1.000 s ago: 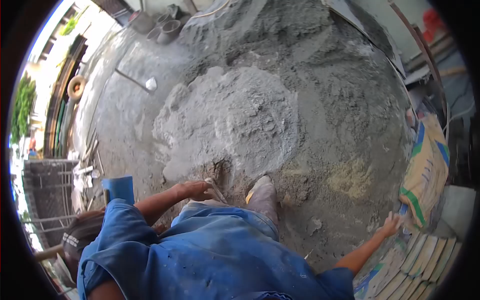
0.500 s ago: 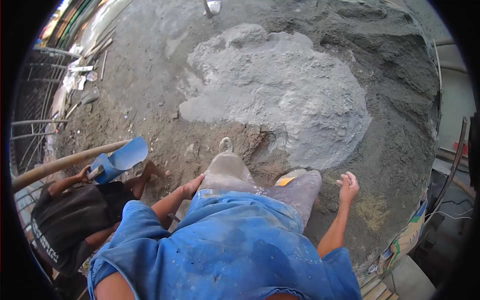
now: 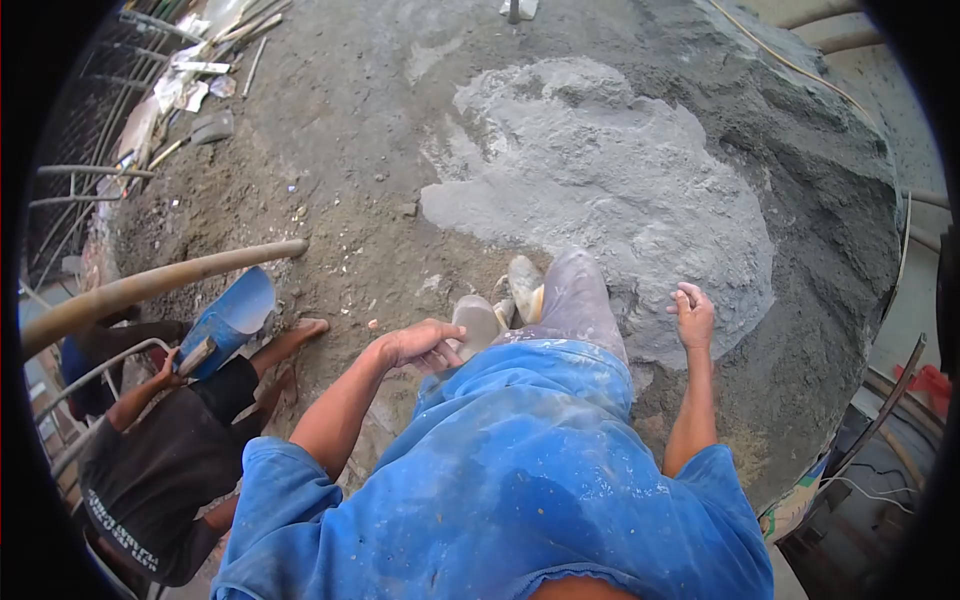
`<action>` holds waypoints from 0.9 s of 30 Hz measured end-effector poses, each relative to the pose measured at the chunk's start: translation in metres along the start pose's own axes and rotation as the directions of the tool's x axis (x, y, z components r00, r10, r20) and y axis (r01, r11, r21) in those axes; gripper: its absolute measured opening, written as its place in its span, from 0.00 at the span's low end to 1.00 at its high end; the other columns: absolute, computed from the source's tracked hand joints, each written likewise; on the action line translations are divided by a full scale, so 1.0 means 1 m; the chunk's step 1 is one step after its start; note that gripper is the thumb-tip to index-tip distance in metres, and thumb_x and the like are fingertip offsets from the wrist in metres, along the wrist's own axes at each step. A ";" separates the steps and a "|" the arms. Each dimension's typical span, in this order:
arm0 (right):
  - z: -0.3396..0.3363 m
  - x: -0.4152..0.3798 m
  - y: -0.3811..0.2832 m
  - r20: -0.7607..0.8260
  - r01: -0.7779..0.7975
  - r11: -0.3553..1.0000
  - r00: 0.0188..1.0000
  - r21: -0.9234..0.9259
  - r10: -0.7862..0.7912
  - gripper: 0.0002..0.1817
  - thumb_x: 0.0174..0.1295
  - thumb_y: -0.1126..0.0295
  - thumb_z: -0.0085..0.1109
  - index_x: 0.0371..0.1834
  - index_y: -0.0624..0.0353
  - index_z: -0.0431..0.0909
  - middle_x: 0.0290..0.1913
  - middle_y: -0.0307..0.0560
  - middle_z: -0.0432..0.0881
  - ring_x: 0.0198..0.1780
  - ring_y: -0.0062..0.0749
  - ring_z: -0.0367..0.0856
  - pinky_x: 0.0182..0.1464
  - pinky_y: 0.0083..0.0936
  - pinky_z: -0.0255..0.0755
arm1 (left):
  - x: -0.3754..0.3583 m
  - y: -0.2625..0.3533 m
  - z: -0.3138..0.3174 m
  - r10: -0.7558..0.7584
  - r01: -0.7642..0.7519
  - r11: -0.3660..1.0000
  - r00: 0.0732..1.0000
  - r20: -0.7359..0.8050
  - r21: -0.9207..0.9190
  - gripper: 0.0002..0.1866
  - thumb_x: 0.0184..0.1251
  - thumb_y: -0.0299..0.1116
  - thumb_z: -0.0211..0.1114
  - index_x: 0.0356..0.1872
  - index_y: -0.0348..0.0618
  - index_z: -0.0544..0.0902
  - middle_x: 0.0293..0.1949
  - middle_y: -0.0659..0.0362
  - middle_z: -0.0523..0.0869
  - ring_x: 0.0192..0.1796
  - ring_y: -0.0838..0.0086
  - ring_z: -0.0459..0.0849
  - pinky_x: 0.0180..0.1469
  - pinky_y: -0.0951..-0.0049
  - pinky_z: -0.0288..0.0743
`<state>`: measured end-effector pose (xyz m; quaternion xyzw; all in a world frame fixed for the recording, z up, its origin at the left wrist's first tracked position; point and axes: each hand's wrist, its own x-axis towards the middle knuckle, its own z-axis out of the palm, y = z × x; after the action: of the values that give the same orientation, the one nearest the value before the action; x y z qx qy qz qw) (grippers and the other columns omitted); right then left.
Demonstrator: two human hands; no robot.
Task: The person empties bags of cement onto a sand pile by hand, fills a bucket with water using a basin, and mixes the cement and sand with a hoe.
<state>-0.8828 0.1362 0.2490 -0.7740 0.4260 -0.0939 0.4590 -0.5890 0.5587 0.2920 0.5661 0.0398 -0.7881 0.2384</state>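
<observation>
Bare ground of sand and dirt carries a pale grey cement heap (image 3: pixel 610 190), poured on the darker sand but not yet mixed in. Both boots (image 3: pixel 560 300) stand at its near edge. Left hand (image 3: pixel 420 345) and right hand (image 3: pixel 692 315) hang half open, holding nothing. Open ground lies ahead; a crouching person (image 3: pixel 160 450) with a blue scoop (image 3: pixel 232 318) narrows the left side.

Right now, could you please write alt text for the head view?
Seen from above, a person in a blue shirt walks beside a pale grey cement pile, both hands empty: left hand, right hand. At left, a crouching co-worker holds a blue scoop.
</observation>
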 end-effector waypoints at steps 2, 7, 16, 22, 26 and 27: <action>0.037 0.015 -0.007 0.079 -0.039 0.999 0.996 -0.016 0.040 0.13 0.67 0.72 0.55 0.49 0.69 0.78 0.38 0.49 0.83 0.35 0.28 0.84 0.34 0.23 0.82 | -0.005 0.007 -0.026 0.158 -0.167 0.978 0.985 -0.075 -0.128 0.31 0.73 0.51 0.51 0.70 0.41 0.64 0.54 0.47 0.82 0.46 0.62 0.86 0.47 0.64 0.81; 0.145 0.076 -0.014 0.347 -0.119 0.985 0.925 -0.124 0.156 0.14 0.65 0.73 0.54 0.50 0.71 0.77 0.38 0.51 0.84 0.33 0.30 0.84 0.32 0.25 0.81 | 0.018 -0.034 -0.122 0.252 -0.324 0.940 0.871 -0.422 -0.107 0.32 0.74 0.53 0.50 0.69 0.42 0.65 0.56 0.47 0.81 0.45 0.61 0.86 0.45 0.64 0.80; 0.329 0.182 -0.036 0.655 0.017 0.902 0.693 -0.432 0.301 0.17 0.66 0.62 0.53 0.49 0.63 0.81 0.39 0.54 0.86 0.40 0.35 0.86 0.44 0.35 0.77 | 0.047 -0.099 -0.204 -0.007 -0.284 0.812 0.868 -0.496 -0.509 0.30 0.76 0.55 0.45 0.65 0.42 0.71 0.55 0.51 0.81 0.54 0.61 0.81 0.56 0.58 0.75; 0.378 0.211 -0.158 0.675 -0.430 0.725 0.296 -0.538 0.676 0.30 0.71 0.43 0.42 0.52 0.58 0.81 0.50 0.53 0.84 0.50 0.38 0.82 0.51 0.41 0.76 | 0.006 -0.033 -0.248 0.038 -0.402 0.706 0.844 -0.535 -0.583 0.31 0.76 0.57 0.41 0.59 0.42 0.77 0.54 0.52 0.83 0.54 0.62 0.81 0.59 0.63 0.75; 0.419 0.273 -0.187 0.727 -0.277 0.802 0.339 -0.529 0.597 0.32 0.71 0.40 0.40 0.54 0.58 0.80 0.51 0.54 0.83 0.51 0.41 0.82 0.51 0.40 0.77 | -0.006 0.012 -0.317 0.160 -0.460 0.770 0.810 -0.564 -0.442 0.29 0.76 0.55 0.41 0.58 0.41 0.78 0.54 0.52 0.83 0.53 0.62 0.82 0.58 0.64 0.75; 0.428 0.287 -0.186 0.719 -0.273 0.824 0.403 -0.496 0.566 0.31 0.70 0.42 0.42 0.55 0.58 0.79 0.50 0.54 0.84 0.48 0.40 0.83 0.47 0.38 0.77 | -0.006 0.020 -0.335 0.205 -0.486 0.773 0.799 -0.565 -0.408 0.28 0.76 0.54 0.42 0.58 0.41 0.77 0.53 0.52 0.84 0.52 0.62 0.82 0.58 0.64 0.76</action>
<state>-0.3685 0.2325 0.0856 -0.6440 0.3402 0.4783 0.4906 -0.2863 0.6545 0.1818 0.6542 0.2075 -0.5150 0.5136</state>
